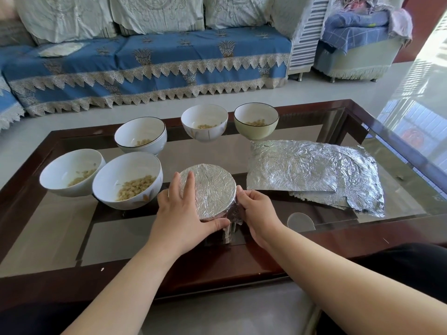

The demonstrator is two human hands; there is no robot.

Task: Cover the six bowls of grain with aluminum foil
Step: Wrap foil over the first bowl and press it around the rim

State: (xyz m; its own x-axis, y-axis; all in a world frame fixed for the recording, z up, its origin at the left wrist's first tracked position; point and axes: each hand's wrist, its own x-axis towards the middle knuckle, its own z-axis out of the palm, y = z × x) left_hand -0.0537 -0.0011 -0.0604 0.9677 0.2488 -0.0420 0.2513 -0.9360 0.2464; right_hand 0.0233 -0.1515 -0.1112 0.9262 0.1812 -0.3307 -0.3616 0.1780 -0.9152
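- Foil sheets [314, 170]: crinkled, shiny metal.
- Bowls [130, 180]: smooth, glossy white ceramic.
- Table [362, 112]: glossy dark wood frame, reflective glass top.
- Sofa cover [169, 59]: matt blue cloth, lace edging.

A blue lace-trimmed sofa [145, 66] stands behind the glass-topped coffee table [362, 240].
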